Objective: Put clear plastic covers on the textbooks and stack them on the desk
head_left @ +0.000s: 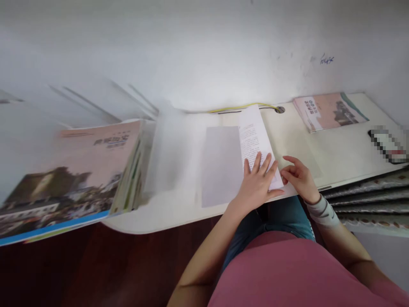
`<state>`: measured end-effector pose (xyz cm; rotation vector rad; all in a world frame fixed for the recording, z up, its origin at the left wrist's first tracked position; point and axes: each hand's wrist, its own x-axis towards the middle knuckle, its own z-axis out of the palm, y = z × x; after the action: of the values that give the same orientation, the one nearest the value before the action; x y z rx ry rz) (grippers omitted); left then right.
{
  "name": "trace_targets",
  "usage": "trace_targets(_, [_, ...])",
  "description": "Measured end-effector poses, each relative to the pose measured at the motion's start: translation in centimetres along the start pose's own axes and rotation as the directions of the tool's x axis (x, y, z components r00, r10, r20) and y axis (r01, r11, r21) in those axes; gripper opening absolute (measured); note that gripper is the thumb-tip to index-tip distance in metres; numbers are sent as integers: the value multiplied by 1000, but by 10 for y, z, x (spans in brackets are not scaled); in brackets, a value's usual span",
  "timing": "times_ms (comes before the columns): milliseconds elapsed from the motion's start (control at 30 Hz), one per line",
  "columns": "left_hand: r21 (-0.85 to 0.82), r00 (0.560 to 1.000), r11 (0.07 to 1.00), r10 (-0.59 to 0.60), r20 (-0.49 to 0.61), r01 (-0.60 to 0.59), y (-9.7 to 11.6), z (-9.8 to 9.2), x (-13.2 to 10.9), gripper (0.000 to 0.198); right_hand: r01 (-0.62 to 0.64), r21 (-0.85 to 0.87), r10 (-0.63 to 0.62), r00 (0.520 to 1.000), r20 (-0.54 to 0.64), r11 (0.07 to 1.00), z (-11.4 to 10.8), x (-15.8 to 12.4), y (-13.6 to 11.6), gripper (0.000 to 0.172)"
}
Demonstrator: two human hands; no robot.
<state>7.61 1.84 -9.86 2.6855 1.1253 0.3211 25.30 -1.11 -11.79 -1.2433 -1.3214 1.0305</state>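
Note:
A white printed sheet [252, 128], narrow and apparently folded, lies at a slant on the white table. My left hand [258, 177] rests flat over its lower half, fingers spread and pressing on the paper. Just beyond the sheet's lower right edge is my right hand [297, 177], its index finger stretched out and apart from the thumb, the other fingers bent. Nothing shows in its grasp; whether a fingertip touches the paper edge I cannot tell. A plain grey rectangle [219, 166] lies flat to the left of the sheet, partly covered by it.
A thick stack of pink-covered books [83, 153] stands at the left. More pink booklets [332, 111] lie at the back right, with a phone [388, 147] near the right edge. A yellow cable [236, 107] runs along the wall to a table hole [280, 109]. Patterned fabric [367, 196] hangs at the right.

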Motion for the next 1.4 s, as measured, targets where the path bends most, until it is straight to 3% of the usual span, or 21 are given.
trace_targets(100, [102,999,994,42,28,-45,2,8,10,70,49,-332,-97,987,-127,942,-14,3,11,40])
trace_targets(200, [130,999,991,18,41,-24,6,18,24,60,3,-779,-212,963,-167,627,-30,4,25,46])
trace_targets(267, [126,998,992,10,57,-17,10,25,33,56,-32,-908,-186,975,-120,417,-36,3,33,51])
trace_targets(367, [113,994,993,23,105,-35,15,33,42,54,-33,-954,-146,986,-79,299,-39,2,43,50])
trace_targets(733, [97,990,995,-18,140,5,18,43,51,55,-15,-943,-136,989,-63,332,-37,4,38,39])
trace_targets(1167, [179,980,982,-96,175,64,35,43,68,59,18,-820,-253,955,-156,572,-46,7,53,39])
trace_targets(1400, [130,966,991,10,257,-45,40,40,58,59,46,-822,-304,939,-157,568,-45,6,52,40])
